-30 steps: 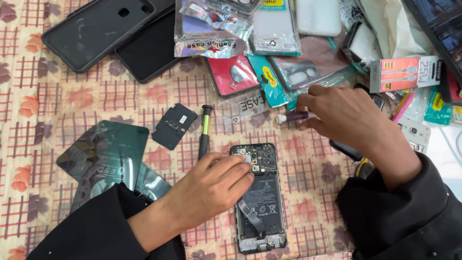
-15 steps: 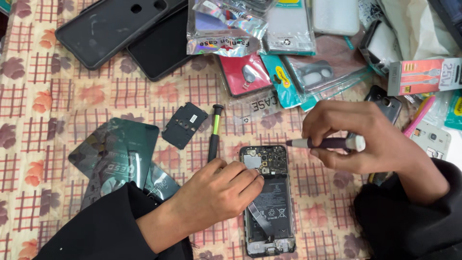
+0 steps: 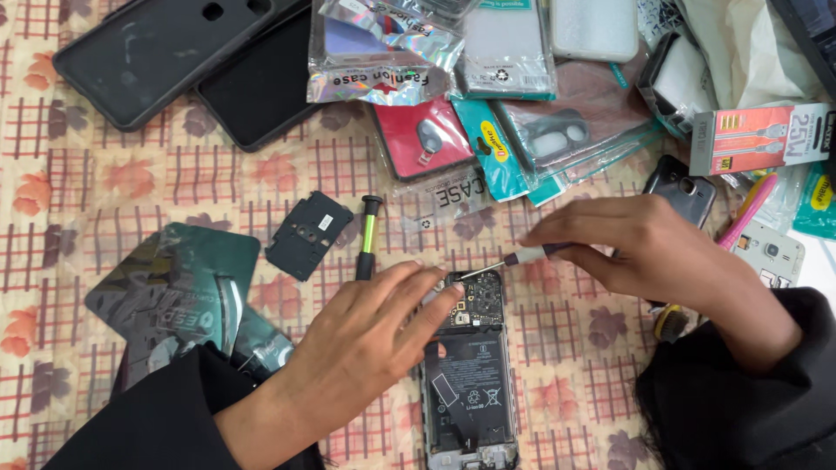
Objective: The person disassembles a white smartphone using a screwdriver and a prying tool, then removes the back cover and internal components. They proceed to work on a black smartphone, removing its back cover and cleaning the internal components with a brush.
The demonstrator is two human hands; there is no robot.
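Observation:
An opened phone [image 3: 470,374] lies face down on the patterned cloth, its battery and circuit board exposed. My left hand [image 3: 370,335] rests on the phone's upper left edge, fingers pressing its top corner. My right hand [image 3: 640,244] grips a small screwdriver [image 3: 514,258], whose thin tip points down-left at the top of the circuit board. A second screwdriver with a green and black handle [image 3: 367,237] lies just left of the phone, next to a small black inner cover plate [image 3: 308,233].
Dark glossy back panels [image 3: 174,292] lie at the left. Two black phone cases [image 3: 165,52] sit at the top left. Packaged cases and accessories [image 3: 488,87] crowd the top and right, with another phone [image 3: 679,187] and a cable box [image 3: 758,135].
My right hand picked a small screwdriver out of the clutter and brought its tip down to the phone's circuit board. My left hand stayed on the phone.

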